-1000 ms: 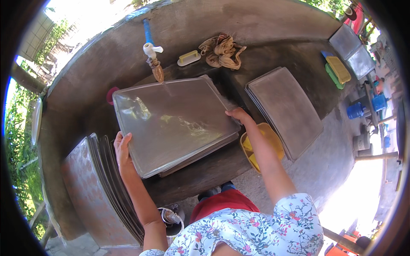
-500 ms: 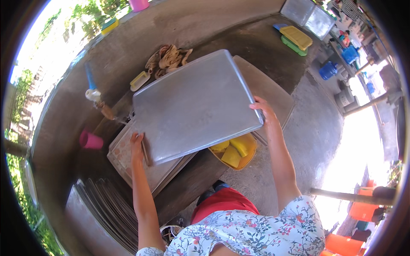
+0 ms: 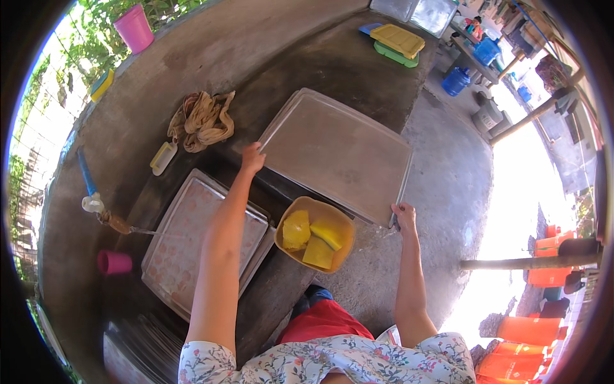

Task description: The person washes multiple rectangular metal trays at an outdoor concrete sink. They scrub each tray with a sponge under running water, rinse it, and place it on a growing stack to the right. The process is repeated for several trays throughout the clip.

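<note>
Between the two hands, a flat, rectangular grey metal tray (image 3: 339, 157) with a raised rim is held by opposite edges. The left hand (image 3: 253, 158) is closed narrowly on the left edge. The right hand (image 3: 403, 216) grips the near right corner, fingers bent at the rim. Another metal rim shows along the tray's far left side; whether the tray rests fully on what lies beneath cannot be told.

Nearer the body, between the forearms, stands a rounded, orange-yellow plastic tub (image 3: 323, 210) containing yellow pieces (image 3: 318, 254). Below and left of the left hand, partly hidden by the forearm, lies a rectangular metal tray with a blotched surface (image 3: 176, 246). Water runs onto it from a brown wrapped spout (image 3: 118, 224) below a white valve (image 3: 93, 203). A pink plastic cup (image 3: 115, 262) is beside that tray, farther left.

Beyond the left hand, to its left, lie a crumpled brown cloth (image 3: 208, 121) and a white block with a yellow handle (image 3: 164, 158), near each other.
</note>
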Tool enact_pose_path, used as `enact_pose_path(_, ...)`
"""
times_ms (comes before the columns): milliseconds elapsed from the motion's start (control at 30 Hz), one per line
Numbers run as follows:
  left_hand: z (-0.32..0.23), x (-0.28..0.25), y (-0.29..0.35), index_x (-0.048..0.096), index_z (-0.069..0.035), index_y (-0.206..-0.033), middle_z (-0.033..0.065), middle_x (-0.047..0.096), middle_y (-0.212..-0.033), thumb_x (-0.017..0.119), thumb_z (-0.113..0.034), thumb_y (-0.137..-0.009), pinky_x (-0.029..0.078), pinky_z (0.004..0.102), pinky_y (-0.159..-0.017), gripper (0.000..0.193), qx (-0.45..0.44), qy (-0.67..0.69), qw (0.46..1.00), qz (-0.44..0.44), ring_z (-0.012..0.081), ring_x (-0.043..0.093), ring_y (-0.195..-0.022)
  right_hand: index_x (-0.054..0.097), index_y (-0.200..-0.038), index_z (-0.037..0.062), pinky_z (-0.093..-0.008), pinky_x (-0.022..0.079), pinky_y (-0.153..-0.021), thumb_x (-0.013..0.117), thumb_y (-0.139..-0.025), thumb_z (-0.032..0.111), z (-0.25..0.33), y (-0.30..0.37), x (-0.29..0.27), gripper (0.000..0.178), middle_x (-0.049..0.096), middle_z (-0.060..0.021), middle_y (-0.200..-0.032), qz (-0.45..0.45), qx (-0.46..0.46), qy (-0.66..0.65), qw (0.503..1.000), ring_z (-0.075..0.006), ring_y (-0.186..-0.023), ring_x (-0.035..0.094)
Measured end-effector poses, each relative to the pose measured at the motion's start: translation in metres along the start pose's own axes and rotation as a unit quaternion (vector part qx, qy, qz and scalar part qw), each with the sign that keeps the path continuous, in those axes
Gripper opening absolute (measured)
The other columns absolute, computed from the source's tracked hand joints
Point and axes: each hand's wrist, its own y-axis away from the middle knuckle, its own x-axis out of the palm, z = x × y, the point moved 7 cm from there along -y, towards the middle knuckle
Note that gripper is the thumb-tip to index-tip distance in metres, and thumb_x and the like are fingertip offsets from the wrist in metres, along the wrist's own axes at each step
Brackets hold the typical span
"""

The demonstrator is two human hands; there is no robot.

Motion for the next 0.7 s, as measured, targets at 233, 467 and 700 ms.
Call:
enact_pose_path(233,-0.029,-0.054,0.127,0.048,0.0,-0.12,0.0238,0.043,-0.127,0.067,-0.004,-0.075,0.035,0.0397,-0.102,0.049,0.083,0.084,0.969,-0.216,0.0399,0.042,-0.119,0.061,-0.098,0.0045,-0.0368,0.049,-0.074,0.069,-0.079,0.019,0.127,0.084,0.022,0.025,0.058,-0.0133,-0.099,-0.152,-0.217,0.02,0.964,-0.025,-0.084,0.06)
enact_pose_path(467,0.131,-0.125,0.386,0.054,-0.006,-0.114,0.0174,0.047,-0.118,0.062,0.002,-0.073,0.04,0.0429,-0.09,0.042,-0.327,-0.1,0.828,-0.445,0.0353,0.045,-0.111,0.061,-0.104,0.0146,-0.0366,0.05,-0.079,0.063,-0.074,0.008,0.249,0.279,0.285,0.031,0.058,-0.0033,-0.108,0.17,-0.686,0.093,0.701,-0.0273,-0.097,0.056)
enact_pose_path(700,0.213,-0.136,0.544,0.054,-0.004,-0.116,0.0139,0.049,-0.106,0.057,-0.005,-0.081,0.04,0.044,-0.083,0.035,-0.524,-0.226,0.712,-0.408,0.0326,0.048,-0.099,0.053,-0.119,0.009,-0.0487,0.038,-0.096,0.062,-0.077,0.016,0.232,0.317,0.507,0.044,0.052,-0.0142,-0.121,0.022,-0.726,0.155,0.67,-0.0368,-0.115,0.045)
